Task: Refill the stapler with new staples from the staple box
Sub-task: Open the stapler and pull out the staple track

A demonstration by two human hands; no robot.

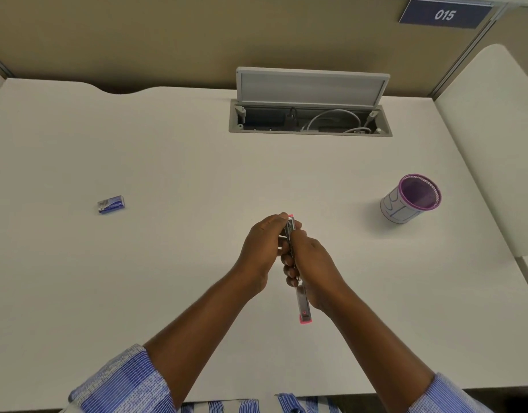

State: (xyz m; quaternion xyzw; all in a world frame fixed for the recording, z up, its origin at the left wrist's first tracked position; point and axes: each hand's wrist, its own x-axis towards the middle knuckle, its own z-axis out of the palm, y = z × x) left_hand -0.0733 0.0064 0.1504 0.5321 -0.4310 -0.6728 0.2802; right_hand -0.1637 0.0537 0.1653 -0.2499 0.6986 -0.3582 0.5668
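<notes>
A slim pink-and-metal stapler (304, 305) is held above the middle of the white desk, swung open lengthwise, one pink end far, the other near me. My left hand (261, 248) grips the far half with the thumb at its tip. My right hand (312, 268) wraps the middle, and the near half sticks out below it. The fingers hide the hinge and most of the staple channel. A small blue staple box (111, 204) lies on the desk far to the left, apart from both hands.
A purple-rimmed mesh pen cup (411, 199) stands to the right. A cable hatch (310, 119) with its lid raised sits at the back centre, wires inside. A beige partition rises behind the white desk (182, 162), carrying a blue "015" sign (444, 14).
</notes>
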